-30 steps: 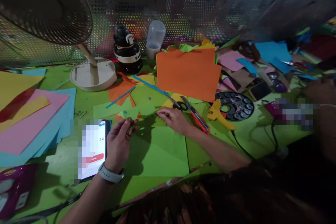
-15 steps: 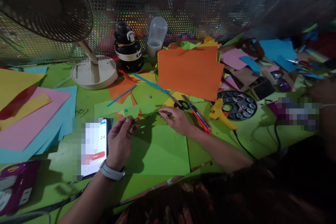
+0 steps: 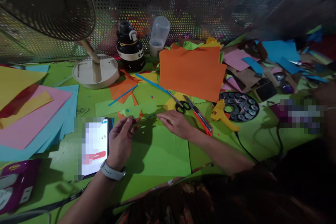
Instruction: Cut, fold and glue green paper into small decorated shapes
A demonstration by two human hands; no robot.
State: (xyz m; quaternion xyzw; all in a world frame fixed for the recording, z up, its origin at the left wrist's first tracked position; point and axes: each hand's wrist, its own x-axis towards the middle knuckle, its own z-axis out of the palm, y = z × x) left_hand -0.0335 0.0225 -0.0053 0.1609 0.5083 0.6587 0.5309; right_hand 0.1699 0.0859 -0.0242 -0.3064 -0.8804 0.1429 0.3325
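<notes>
Near the centre of the frame, the left hand (image 3: 120, 138) pinches a small thin piece (image 3: 135, 120) between thumb and fingers; the piece is too small to make out clearly. Right of it, apart, the right hand (image 3: 175, 124) has its fingertips drawn together, but whether they hold anything cannot be told. A green sheet (image 3: 165, 157) lies on the worktop (image 3: 202, 159) at lower centre, partly under the hands. Just beyond the right hand are black-handled scissors (image 3: 180, 106) and a red cutter (image 3: 201, 119), with a yellow glue gun (image 3: 221, 114) farther right. A lit phone (image 3: 97, 143) lies beside the left hand.
</notes>
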